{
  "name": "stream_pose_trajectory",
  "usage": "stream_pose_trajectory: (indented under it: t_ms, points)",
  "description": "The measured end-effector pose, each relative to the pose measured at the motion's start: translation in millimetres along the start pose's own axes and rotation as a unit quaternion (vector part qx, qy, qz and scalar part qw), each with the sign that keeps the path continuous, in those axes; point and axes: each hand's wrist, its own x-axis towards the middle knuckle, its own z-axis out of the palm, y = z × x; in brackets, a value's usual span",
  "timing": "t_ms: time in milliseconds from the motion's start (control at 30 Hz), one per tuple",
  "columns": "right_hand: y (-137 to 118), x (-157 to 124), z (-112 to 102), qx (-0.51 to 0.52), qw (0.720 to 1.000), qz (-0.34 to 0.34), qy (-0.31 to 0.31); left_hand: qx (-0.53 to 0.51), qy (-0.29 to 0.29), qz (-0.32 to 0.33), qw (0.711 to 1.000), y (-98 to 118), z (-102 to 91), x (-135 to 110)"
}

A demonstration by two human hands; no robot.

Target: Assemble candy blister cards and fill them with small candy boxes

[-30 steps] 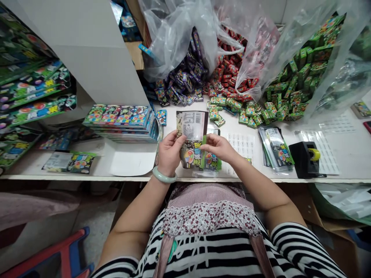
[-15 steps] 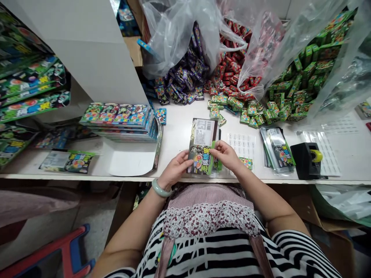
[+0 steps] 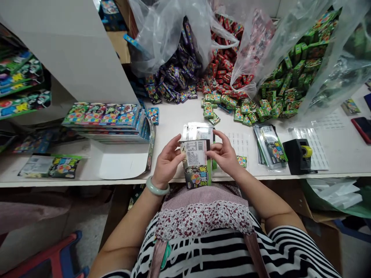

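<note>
A black-and-green printed candy pouch (image 3: 197, 173) with a barcode on its pale upper panel is held tilted over the front edge of the table. My left hand (image 3: 167, 164), with a jade-coloured bangle at the wrist, pinches its left side near the top. On the opposite side, the thumb and fingers of my right hand (image 3: 224, 155) grip the pouch's right edge. Just behind it lie more pouches (image 3: 199, 127) with shiny clear tops, partly covered. A small green candy box (image 3: 242, 161) rests beside my right wrist.
Stacked printed display cards (image 3: 104, 114) stand in an open tray (image 3: 123, 160) at left. Purple (image 3: 176, 77), red (image 3: 224, 67) and green boxes (image 3: 292, 81) spill from plastic bags at the back. At right are a pouch pile (image 3: 271, 146), a tape dispenser (image 3: 297, 156) and a phone (image 3: 362, 129).
The pouch has come toward my body and now overlaps the table edge. Both hands have shifted up along its sides. The view has turned slightly right.
</note>
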Motion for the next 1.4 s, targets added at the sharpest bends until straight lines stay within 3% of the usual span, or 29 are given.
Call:
stream_pose_trajectory:
  t_ms: [167,300,467,533,700,867,967,1067,1267,1333,1400]
  points:
    - [-3,-4,-1,-0.078,0.996,-0.021,-0.047,0.04,-0.018,-0.015,0.999,4,-9.6,2]
    - [-5,-2,-6,-0.065,0.995,-0.006,-0.072,0.089,-0.009,-0.027,0.996,8,-7.2,5]
    - [-20,4,-9,-0.054,0.995,0.014,-0.086,0.192,0.036,0.035,0.98,23,4.7,5]
    - [-30,8,-10,-0.067,0.995,-0.004,-0.07,0.177,0.035,0.036,0.983,30,8.8,6]
    - [-47,11,-10,-0.059,0.995,0.007,-0.078,0.116,0.045,-0.037,0.992,45,11.6,8]
    - [-59,5,-6,-0.179,0.976,-0.07,-0.101,0.141,0.011,0.01,0.99,55,12.1,4]
    - [-65,5,0,-0.201,0.968,-0.104,-0.11,0.126,0.003,0.011,0.992,58,13.2,6]
    - [-68,13,5,-0.17,0.979,-0.061,-0.091,0.1,0.023,-0.023,0.994,60,14.9,9]
    - [-73,24,11,-0.111,0.983,0.045,-0.139,0.092,0.011,-0.029,0.995,61,15.3,11]
    - [-77,21,12,-0.131,0.979,0.029,-0.152,0.092,-0.004,-0.018,0.996,62,11.3,10]
    - [-80,15,13,-0.17,0.971,-0.029,-0.165,0.1,-0.03,-0.009,0.994,62,4.4,8]
